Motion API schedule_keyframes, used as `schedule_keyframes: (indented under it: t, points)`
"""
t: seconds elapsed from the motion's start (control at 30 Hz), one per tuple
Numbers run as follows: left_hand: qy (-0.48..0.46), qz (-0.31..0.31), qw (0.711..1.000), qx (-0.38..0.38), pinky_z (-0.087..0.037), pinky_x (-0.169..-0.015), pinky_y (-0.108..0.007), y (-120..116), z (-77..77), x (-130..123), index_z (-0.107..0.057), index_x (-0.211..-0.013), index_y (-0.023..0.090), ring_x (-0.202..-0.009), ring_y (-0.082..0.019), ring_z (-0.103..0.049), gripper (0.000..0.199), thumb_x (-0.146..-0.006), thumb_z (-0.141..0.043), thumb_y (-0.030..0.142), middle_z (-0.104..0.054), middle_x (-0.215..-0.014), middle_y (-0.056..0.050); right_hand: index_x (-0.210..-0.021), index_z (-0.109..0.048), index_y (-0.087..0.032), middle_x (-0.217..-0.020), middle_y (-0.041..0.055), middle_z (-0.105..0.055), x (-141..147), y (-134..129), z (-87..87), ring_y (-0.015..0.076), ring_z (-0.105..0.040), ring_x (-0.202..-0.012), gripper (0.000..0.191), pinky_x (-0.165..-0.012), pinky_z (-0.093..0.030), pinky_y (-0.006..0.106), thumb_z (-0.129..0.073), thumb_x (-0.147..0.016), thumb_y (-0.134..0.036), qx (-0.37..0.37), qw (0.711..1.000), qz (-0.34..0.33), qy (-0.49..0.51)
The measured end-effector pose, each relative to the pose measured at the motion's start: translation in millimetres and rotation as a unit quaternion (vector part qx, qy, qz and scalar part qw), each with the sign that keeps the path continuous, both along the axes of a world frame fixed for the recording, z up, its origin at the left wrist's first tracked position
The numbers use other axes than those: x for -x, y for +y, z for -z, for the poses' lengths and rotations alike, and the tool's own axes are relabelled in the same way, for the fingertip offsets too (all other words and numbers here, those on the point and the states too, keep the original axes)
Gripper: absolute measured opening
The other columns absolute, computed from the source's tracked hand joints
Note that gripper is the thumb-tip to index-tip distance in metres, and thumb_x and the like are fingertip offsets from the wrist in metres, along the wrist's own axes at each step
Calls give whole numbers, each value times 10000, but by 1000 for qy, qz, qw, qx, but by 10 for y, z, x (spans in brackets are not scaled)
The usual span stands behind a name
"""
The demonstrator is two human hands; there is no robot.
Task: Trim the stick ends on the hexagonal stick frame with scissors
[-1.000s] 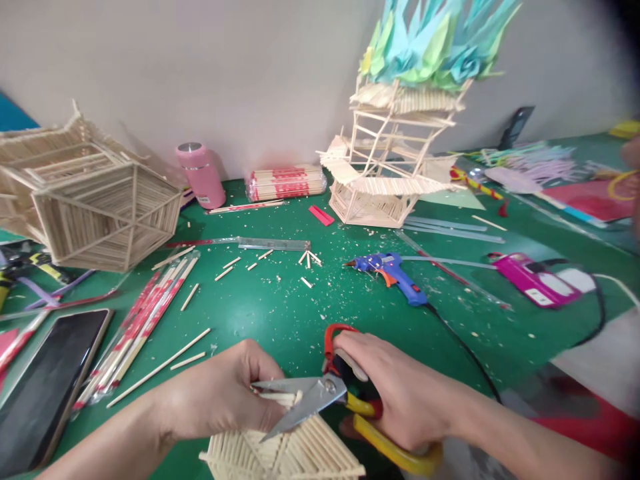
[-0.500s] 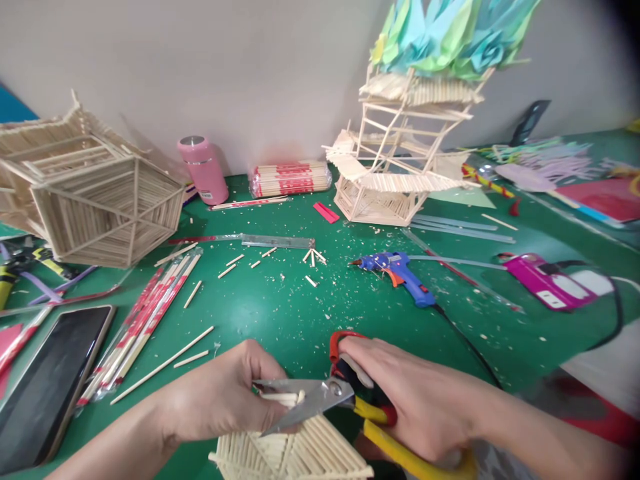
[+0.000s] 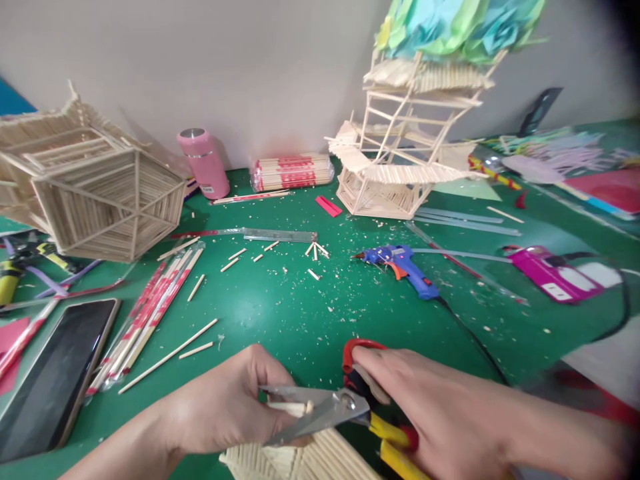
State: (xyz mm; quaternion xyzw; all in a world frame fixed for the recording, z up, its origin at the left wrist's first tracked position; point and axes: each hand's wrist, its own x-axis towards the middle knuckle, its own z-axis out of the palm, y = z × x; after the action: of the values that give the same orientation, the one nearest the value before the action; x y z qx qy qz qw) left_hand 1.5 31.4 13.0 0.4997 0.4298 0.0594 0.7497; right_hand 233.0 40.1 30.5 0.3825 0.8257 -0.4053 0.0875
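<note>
My right hand (image 3: 430,400) is closed round the red and yellow handles of a pair of scissors (image 3: 330,413). Their blades are parted, with a short wooden stick end (image 3: 287,407) between them. My left hand (image 3: 235,400) pinches that stick, its thumb and fingers beside the blades. Below, at the bottom edge, lies a panel of pale wooden sticks (image 3: 300,460), partly cut off by the frame. A blue glue gun (image 3: 400,267) rests on the green table (image 3: 270,300) beyond my hands.
Stick models stand at the left (image 3: 110,200) and back right (image 3: 400,160). A pink bottle (image 3: 204,163) and a stick bundle (image 3: 293,172) are by the wall. Near my left arm are a phone (image 3: 60,373), wrapped sticks (image 3: 150,307) and loose sticks. A magenta power strip (image 3: 555,273) lies right.
The view has shifted slightly. My hands, the scissors and the stick panel now show a little lower and further right. The blades look slightly closer together.
</note>
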Motion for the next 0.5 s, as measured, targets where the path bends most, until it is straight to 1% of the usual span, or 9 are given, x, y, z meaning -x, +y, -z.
schedule_keyframes:
  t: [0.07, 0.13, 0.37, 0.5]
  points:
    - [-2, 8, 1000, -2, -179, -402, -207, -17, 24, 9, -637, -533, 125, -457, -59, -266, 174, -669, -649, 233, -380, -470, 71, -751, -331, -240, -674, 16, -526, -9, -16, 17, 151, -399, -514, 262, -441, -251, 286, -528, -580, -215, 0, 1000, -5, 3]
    - [-3, 12, 1000, 0, -172, -395, -209, -24, 38, 11, -645, -532, 123, -449, -57, -256, 200, -683, -651, 255, -367, -465, 72, -766, -338, -234, -683, 25, -529, -19, -31, 44, 157, -418, -526, 274, -445, -262, 285, -529, -570, -214, -1, 1000, -3, 7]
    - [-3, 11, 1000, 12, -158, -401, -216, 0, 21, -2, -557, -450, 141, -452, -56, -211, 244, -662, -658, 209, -286, -448, 88, -760, -340, -231, -659, 7, -527, -28, -41, 120, 141, -395, -507, 292, -447, -243, 287, -541, -549, -217, 11, 1000, 11, 15]
    - [-11, 21, 1000, 7, -164, -402, -217, 12, 8, -14, -578, -510, 137, -458, -59, -242, 221, -681, -651, 258, -347, -468, 77, -733, -321, -240, -600, -35, -475, -24, -41, 133, 119, -355, -469, 298, -431, -222, 283, -560, -555, -234, 20, 999, 18, 40]
